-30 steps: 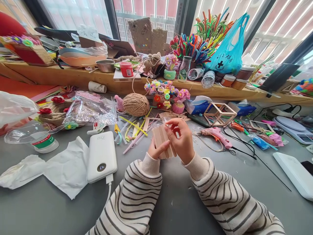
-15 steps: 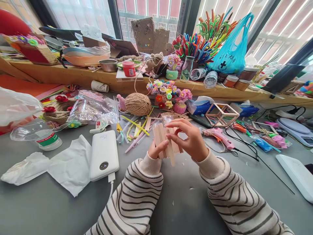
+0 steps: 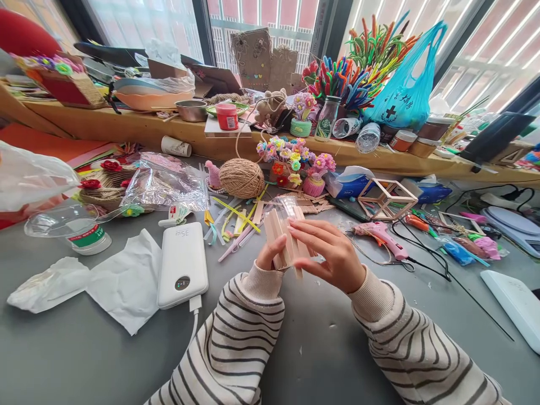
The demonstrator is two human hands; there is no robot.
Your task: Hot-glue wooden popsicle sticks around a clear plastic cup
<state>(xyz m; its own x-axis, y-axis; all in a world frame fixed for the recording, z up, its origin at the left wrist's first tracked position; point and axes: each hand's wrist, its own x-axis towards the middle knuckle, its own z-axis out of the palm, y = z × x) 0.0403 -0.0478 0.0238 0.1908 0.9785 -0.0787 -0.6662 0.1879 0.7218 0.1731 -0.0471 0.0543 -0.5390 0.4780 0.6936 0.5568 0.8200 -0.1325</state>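
1. the wooden craft sticks [image 3: 276, 233] were bundled above the grey tabletop [image 3: 320, 360], at the meeting point of both hands, their long sides tilted slightly off 12 o'clock.
2. the left hand [image 3: 271, 254] grasped the bundle from its 8 o'clock side, thumb pressed across the front.
3. the right hand [image 3: 331, 253] touched it from 3 o'clock, fingers stretched over its edge and thumb lower down; whether they pinched any stick could not be told.
4. from the bundle, a jute twine ball [image 3: 241, 178] sat at 11 o'clock, a pink glue gun [image 3: 386, 239] at 3, and a white power bank [image 3: 183, 261] at 9.
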